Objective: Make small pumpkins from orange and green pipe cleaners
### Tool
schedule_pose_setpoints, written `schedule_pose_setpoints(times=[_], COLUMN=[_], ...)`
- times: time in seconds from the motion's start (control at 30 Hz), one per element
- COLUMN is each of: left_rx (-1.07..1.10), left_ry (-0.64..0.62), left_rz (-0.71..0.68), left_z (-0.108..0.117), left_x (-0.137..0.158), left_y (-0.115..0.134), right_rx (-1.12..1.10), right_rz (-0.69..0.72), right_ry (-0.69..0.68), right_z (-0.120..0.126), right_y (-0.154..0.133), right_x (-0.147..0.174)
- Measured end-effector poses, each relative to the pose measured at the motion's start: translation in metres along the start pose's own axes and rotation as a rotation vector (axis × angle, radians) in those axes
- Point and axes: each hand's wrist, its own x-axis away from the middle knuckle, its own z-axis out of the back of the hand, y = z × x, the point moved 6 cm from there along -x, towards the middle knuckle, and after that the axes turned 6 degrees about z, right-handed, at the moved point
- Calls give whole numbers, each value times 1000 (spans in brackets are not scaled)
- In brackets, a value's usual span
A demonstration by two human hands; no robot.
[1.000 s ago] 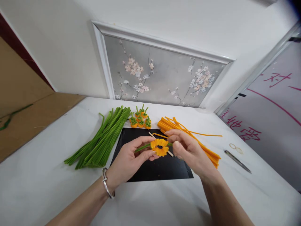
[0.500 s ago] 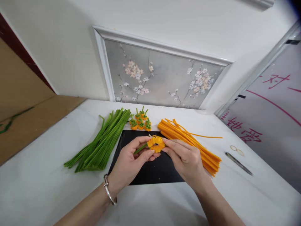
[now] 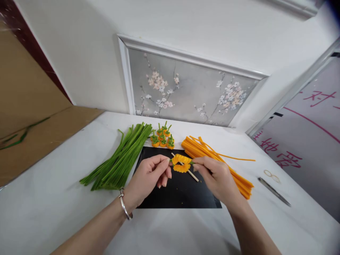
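Note:
An orange coiled pipe cleaner ring (image 3: 182, 168) hangs between my hands, with green pipe cleaner ends showing at both sides. My left hand (image 3: 152, 173) pinches the green end at the left between thumb and forefinger. On the opposite side, my right hand (image 3: 215, 175) has its fingers closed on the other green end. Behind and below the ring, a thin pale stick (image 3: 193, 175) slants across the black mat (image 3: 175, 196). The exact fingertip contact is too small to make out.
Green pipe cleaners (image 3: 119, 164) lie bundled at left, orange pipe cleaners (image 3: 220, 161) at right. Several small orange-and-green pieces (image 3: 163, 141) stand behind the mat. Metal tweezers (image 3: 275, 191) and pale rings (image 3: 271, 176) lie far right. A white wall (image 3: 191, 46) rises behind the table.
My hands have drawn apart, each now at one green end of the ring. The ring looks stretched wider, its opening larger. The pale stick now shows plainly on the mat.

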Motion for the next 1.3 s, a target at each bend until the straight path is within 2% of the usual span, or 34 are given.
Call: schedule_pose_setpoints(times=[0.13,0.4,0.53,0.67,0.8,0.9,1.0,1.1,1.2,1.3], left_rx=[-4,21,71,198,289,344,379,327,221,117], left_ry=[-15,-17,-42,-179,-352,-342,-385,-385,-392,-461], left_rz=[2,27,72,194,325,267,227,250,220,231], left_z=[1,8,8,7,6,0,-18,-30,-30,-28], left_x=[-1,-5,-5,-6,-6,-6,-1,3,2,2], left_y=[-1,-5,-9,-15,-23,-22,-20,-25,-26,-28], right_rx=[88,238,236,96,-61,-127,-138,-91,-5,73], right_rz=[31,-11,-43,-103,-164,-178,-172,-123,-48,13], right_ry=[60,171,201,157,21,-51,-85,-105,-88,-58], right_z=[5,15,22,23,11,-2,-15,-24,-25,-20], right_y=[-7,0,3,7,7,2,-5,-10,-11,-8], right_x=[-1,2,1,1,3,4,4,4,4,6])
